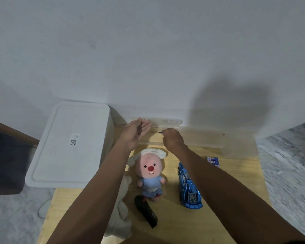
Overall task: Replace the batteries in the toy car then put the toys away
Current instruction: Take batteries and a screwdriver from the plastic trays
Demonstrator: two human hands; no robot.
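A: Your hands, quick?
B: Both are stretched out over the far end of the tabletop [176, 224]. Your left hand [134, 132] is flat, palm turned inward, fingers spread apart, nothing in it. Your right hand [172, 138] is curled into a fist around a small dark tool [159, 132]; only its tip pokes out on the left side, so what kind of tool it is can't be told.

A: What's under them?
B: A clear box [201, 138] against the wall, its clear lid [157, 121] tipped up behind it. Your hands hang just above it; touching or not, can't tell.

A: Where's the car?
B: The blue car [188, 187] lies on the tabletop under your right forearm, lengthwise, apart from both hands. The batteries [212, 161] sit just beyond it, near the clear box, blue and white.

A: Other toys?
B: A pink plush [151, 173] in a blue outfit stands in the middle, facing you. A black remote [145, 211] lies in front of it, near its feet. A white plush [121, 217] lies under your left forearm, mostly hidden.

A: Left side?
B: A white bin [70, 145] with its lid on, beside the tabletop, a label on top.
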